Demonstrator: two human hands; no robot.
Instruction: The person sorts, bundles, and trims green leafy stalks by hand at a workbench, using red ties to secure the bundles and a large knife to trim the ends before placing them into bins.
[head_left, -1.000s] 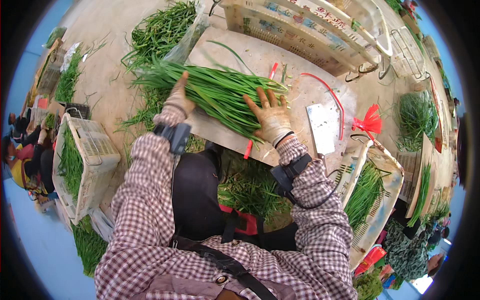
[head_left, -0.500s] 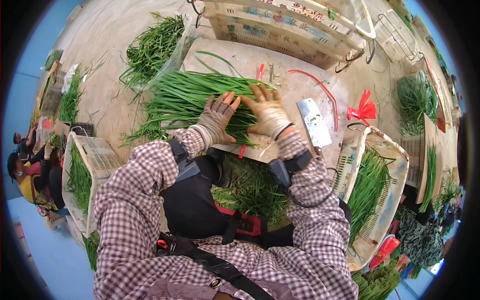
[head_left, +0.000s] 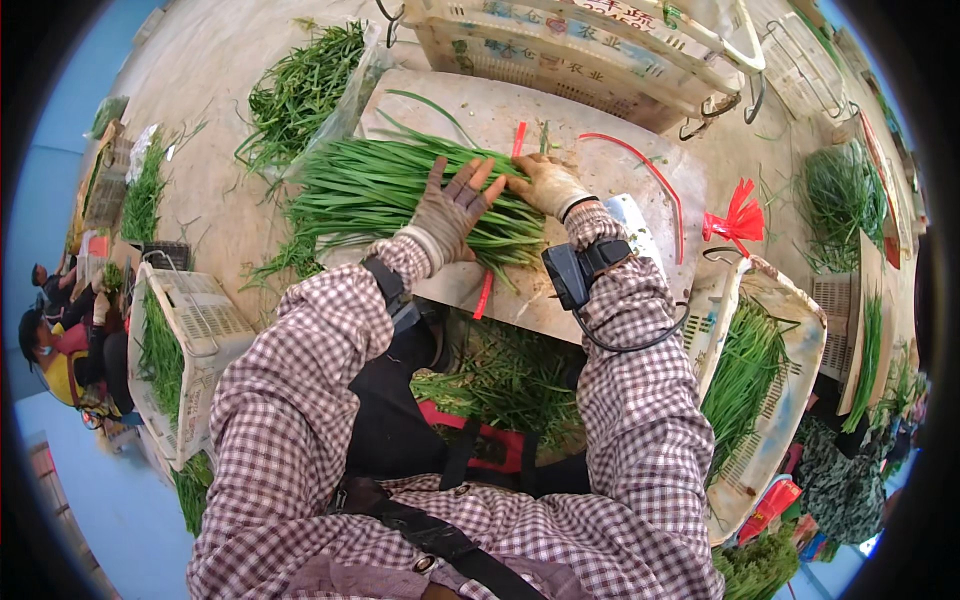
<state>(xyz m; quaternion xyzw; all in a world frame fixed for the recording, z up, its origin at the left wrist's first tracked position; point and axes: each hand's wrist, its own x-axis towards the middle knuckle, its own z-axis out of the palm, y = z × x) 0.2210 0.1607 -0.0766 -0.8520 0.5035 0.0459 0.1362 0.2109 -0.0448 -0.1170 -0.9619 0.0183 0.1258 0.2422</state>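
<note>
A wide bunch of garlic chives (head_left: 375,195) lies across a pale board (head_left: 600,150), its leafy tips to the left. My left hand (head_left: 450,215), in a fingerless-looking glove, rests on the bunch with fingers spread and thumb at the near edge. At the right end, the gloved fingers of my right hand (head_left: 550,187) close round the stalk ends. A red strip (head_left: 484,295) passes beneath the bunch, showing on its near and far sides. A cleaver (head_left: 632,222) lies right of my right wrist, partly hidden by my forearm. Another red strip (head_left: 660,180) curves along the board.
Red ties (head_left: 737,212) sit beside the right crate (head_left: 812,310), which holds more chives. Large crates (head_left: 560,75) stand beyond the board. Loose greens (head_left: 310,90) lie far left; another crate (head_left: 215,310) is at left. Trimmings (head_left: 510,370) lie below the board. Co-workers (head_left: 60,350) sit far left.
My right hand has moved slightly right and its spread fingers have drawn in at the stalk ends. My left hand has shifted right along the bunch. My right forearm now covers more of the cleaver.
</note>
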